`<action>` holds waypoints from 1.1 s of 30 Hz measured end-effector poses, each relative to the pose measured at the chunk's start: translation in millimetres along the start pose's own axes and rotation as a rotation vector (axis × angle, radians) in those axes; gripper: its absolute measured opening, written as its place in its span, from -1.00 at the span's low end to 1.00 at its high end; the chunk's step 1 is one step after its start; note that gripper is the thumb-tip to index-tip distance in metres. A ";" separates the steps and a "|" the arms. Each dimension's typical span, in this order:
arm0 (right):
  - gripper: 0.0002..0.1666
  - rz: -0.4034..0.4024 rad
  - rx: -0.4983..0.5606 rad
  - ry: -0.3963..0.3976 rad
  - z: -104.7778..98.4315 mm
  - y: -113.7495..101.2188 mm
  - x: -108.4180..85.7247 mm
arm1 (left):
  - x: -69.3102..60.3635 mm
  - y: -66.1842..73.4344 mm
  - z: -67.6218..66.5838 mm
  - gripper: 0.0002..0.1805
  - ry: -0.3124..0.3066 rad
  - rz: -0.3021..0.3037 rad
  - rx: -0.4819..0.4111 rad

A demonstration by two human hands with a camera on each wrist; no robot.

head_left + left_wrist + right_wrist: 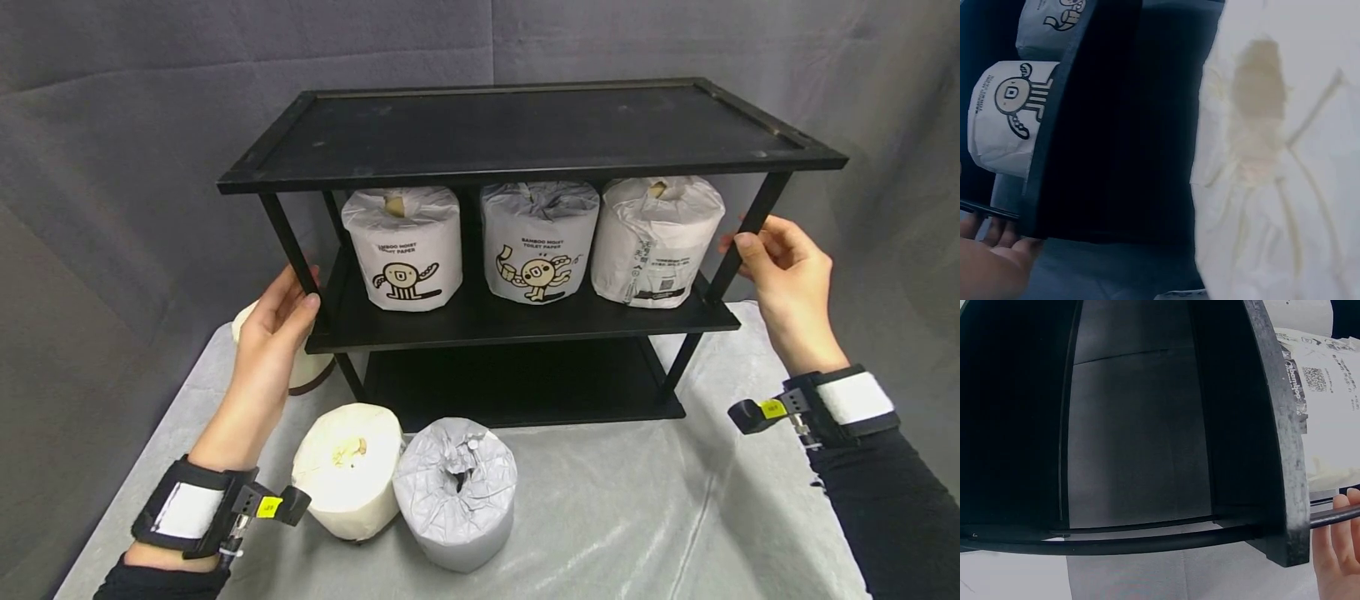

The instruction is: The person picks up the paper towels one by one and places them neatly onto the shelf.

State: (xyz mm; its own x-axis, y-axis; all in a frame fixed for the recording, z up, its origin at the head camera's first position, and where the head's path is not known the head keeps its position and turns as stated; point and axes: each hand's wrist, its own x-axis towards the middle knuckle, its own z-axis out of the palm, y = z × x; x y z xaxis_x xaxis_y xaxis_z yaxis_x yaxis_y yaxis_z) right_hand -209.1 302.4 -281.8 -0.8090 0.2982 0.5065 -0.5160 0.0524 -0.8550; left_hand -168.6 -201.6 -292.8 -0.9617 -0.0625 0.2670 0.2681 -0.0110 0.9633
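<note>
A black tiered shelf [517,137] stands in front of me. My left hand [266,346] grips its left front post, thumb at the front and fingers behind. On the other side, my right hand [793,287] holds the right front post between thumb and fingers. Three paper-wrapped toilet rolls sit on the middle tier: a left roll [405,250] and a centre roll [538,242] with cartoon figures, and a right roll [656,242] turned to its printed label. Fingers [1341,540] of the right hand show around the post in the right wrist view.
On the grey-white table cover [600,517], a cream-wrapped roll [348,471] and a grey-white roll [456,496] stand before the shelf's left half. A pale object [307,371] with a brown lower edge is partly hidden behind my left hand. Grey cloth [390,42] hangs behind.
</note>
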 end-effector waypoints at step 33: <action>-0.74 0.043 0.012 -0.050 -4.3 -0.1 1.8 | -99.7 -31.4 17.2 -0.59 -0.380 0.803 0.911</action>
State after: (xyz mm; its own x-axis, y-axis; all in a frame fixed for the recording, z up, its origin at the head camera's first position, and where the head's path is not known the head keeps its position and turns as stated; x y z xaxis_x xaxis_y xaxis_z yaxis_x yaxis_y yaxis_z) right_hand -209.2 307.0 -281.3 -0.8433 0.2518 0.4748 -0.4838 0.0294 -0.8747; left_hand -82.1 -177.9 -349.2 -0.5440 0.5570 0.6276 0.7893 0.5934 0.1575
